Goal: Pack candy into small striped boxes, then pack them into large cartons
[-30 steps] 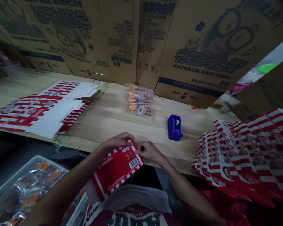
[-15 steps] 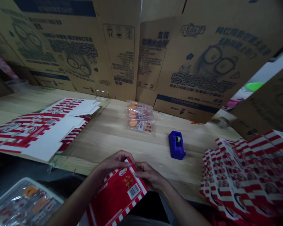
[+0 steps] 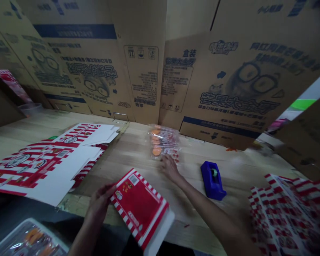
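- Right hand (image 3: 170,169) has left the red carton (image 3: 140,208) and stretches to 12 o'clock, open and narrow, its fingertips (image 3: 164,160) at the plastic packets (image 3: 162,142) (touching or just short, I cannot tell).
- Left hand (image 3: 100,202) grips the carton's edge at 6 o'clock, the carton tilted and folded flat.
- Blue tape dispenser (image 3: 213,179) stands at 1 o'clock, just beside the right forearm (image 3: 202,206).
- Striped carton stack (image 3: 280,213) sits at 4 o'clock, flat carton blanks (image 3: 50,167) lie at 10 o'clock on the wooden table (image 3: 128,160), and a tray of packets (image 3: 29,240) lies at 7 o'clock.
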Motion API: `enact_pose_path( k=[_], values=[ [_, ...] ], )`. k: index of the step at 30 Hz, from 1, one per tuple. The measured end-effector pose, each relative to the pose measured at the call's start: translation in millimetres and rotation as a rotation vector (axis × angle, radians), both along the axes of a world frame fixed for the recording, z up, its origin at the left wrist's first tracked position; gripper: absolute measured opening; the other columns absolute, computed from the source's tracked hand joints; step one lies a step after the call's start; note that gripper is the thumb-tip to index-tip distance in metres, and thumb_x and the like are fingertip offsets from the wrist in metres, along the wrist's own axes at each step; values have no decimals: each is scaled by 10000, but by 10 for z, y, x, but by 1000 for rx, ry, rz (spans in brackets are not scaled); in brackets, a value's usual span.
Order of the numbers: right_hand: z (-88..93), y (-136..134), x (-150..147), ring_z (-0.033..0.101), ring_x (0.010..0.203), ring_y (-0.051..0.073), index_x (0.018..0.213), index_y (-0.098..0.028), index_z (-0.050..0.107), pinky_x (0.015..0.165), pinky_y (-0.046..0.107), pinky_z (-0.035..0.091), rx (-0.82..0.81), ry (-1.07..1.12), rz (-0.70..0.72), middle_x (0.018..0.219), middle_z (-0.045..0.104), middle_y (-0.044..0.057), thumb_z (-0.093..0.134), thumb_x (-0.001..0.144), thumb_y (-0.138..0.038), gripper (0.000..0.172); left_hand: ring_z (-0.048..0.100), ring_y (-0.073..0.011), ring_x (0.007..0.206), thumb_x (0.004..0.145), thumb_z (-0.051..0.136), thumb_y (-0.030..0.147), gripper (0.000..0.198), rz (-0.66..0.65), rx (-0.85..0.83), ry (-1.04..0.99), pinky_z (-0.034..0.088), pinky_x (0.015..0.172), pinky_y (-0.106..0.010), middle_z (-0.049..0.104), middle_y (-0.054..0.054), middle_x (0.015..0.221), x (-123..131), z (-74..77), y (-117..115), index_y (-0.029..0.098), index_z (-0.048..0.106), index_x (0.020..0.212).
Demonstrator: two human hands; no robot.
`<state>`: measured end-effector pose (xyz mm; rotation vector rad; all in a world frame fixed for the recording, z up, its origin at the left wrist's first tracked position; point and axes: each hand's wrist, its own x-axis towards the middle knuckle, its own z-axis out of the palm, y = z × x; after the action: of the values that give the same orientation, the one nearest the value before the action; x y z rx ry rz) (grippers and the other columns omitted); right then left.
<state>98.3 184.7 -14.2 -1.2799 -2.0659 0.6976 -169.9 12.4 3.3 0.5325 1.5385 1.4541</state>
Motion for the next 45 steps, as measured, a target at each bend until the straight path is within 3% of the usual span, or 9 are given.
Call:
enact_pose_path(
  k=[5, 8, 12, 16, 21, 26, 31, 38, 45],
  values=[
    [-87, 382, 142, 519, 921, 219, 692, -163, 606, 865, 314, 353, 57, -171, -29, 867, 636, 79, 512, 712, -36, 159, 666, -281, 832, 631, 704, 594, 514, -98, -9, 644, 545, 745, -391, 706, -89, 884, -245, -216, -318, 173, 643, 920],
    [-146, 231, 178, 542, 833, 200, 677, -150, 614, 775, 278, 360, 41, -255, -7, 794, 638, 73, 500, 719, -35, 168, 600, -323, 1070, 720, 650, 556, 537, -260, 98, 1111, 490, 918, -480, 634, -144, 1170, -191, -214, -337, 195, 604, 1116],
    [-124, -116, 273, 567, 732, 164, 672, -149, 639, 649, 234, 341, -22, -332, 71, 745, 653, 50, 544, 697, -39, 147, 254, -427, 1398, 563, 764, 562, 1003, -596, 191, 1523, 258, 1091, -610, 335, -233, 1495, -11, -137, -100, 166, 391, 1406],
    [6, -179, 380, 577, 649, 145, 617, -168, 648, 590, 217, 339, -75, -359, 118, 651, 643, 9, 642, 695, -142, 82, 55, -452, 1438, 445, 754, 675, 1277, -1019, 39, 1650, 64, 1110, -662, 126, -251, 1564, 149, -4, 225, 151, 241, 1491],
    [74, 232, 258, 586, 953, 204, 956, -148, 675, 770, 259, 405, -12, -327, -110, 1033, 668, 104, 577, 810, -212, 187, 59, -461, 1434, 470, 718, 680, 1309, -1265, -64, 1621, 18, 1084, -701, 119, -251, 1566, 347, 97, 331, 134, 146, 1513],
    [-4, 547, -15, 588, 785, 174, 761, -160, 652, 667, 228, 384, -47, -329, -131, 802, 673, 57, 590, 768, -152, 63, 244, -463, 1378, 421, 766, 619, 1285, -1148, -15, 1674, 70, 1105, -664, 302, -260, 1496, 415, 34, 132, 146, 235, 1492],
    [100, 505, 35, 522, 635, 137, 717, -176, 589, 568, 216, 307, -21, -257, -71, 666, 612, 11, 517, 777, -120, 109, 362, -445, 1279, 406, 802, 545, 1217, -977, -18, 1717, 171, 1103, -610, 405, -233, 1395, 240, 33, -60, 145, 328, 1453],
    [364, 101, 423, 528, 606, 136, 881, -185, 543, 562, 212, 336, 45, -112, -56, 684, 589, -4, 417, 855, -200, 130, 387, -423, 1227, 482, 763, 543, 1107, -842, -22, 1719, 188, 1077, -612, 424, -233, 1356, 158, 32, -143, 136, 361, 1429],
    [297, -434, 587, 616, 818, 180, 1197, -160, 595, 738, 261, 442, 34, -117, -14, 936, 685, 76, 405, 840, -133, 406, 384, -427, 1226, 529, 718, 579, 1082, -739, -21, 1734, 213, 1065, -581, 408, -236, 1376, 282, -19, -152, 138, 336, 1440]
  ],
)
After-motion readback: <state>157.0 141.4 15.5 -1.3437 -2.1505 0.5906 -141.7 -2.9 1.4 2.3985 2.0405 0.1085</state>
